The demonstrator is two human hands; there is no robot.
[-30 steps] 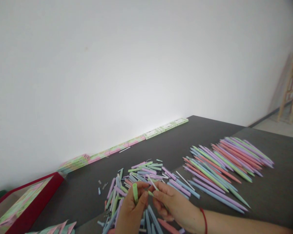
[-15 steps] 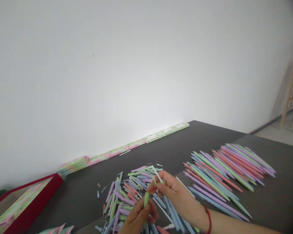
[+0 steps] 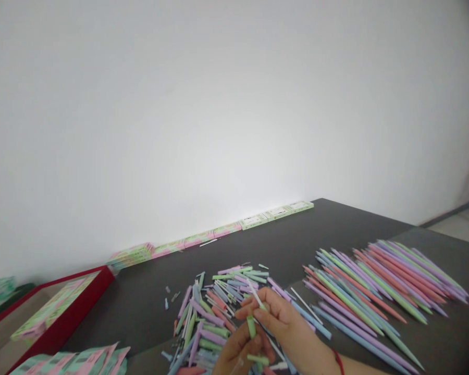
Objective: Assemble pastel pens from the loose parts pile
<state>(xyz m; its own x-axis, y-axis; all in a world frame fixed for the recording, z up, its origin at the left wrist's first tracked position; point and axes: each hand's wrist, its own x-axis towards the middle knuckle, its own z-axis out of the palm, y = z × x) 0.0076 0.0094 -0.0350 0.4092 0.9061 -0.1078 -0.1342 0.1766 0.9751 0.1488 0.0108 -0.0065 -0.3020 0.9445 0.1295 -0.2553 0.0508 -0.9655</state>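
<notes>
My left hand (image 3: pixel 234 351) is closed on a light green pen barrel (image 3: pixel 251 327) that points upward from its fingers. Just above and to the right, my right hand (image 3: pixel 279 317) pinches a thin white pen refill (image 3: pixel 257 295), which slants up to the left past the fingertips. The two hands are almost touching. Around and beneath them spreads a loose pile of pen parts (image 3: pixel 209 317) in purple, green, blue and coral, with white refills among them. Another green piece (image 3: pixel 258 359) shows below the left fingers; whether it is held I cannot tell.
Pastel pens (image 3: pixel 375 286) lie in a slanted row on the dark table (image 3: pixel 285 234) at right. Flat printed boxes (image 3: pixel 199 238) line the wall. At left are a red-rimmed box (image 3: pixel 82 299) with packs inside and printed packets (image 3: pixel 89 360) in front.
My hands have come closer together, the right one lowering toward the green barrel in the left. The camera view has shifted slightly left, showing more of the red box and packets.
</notes>
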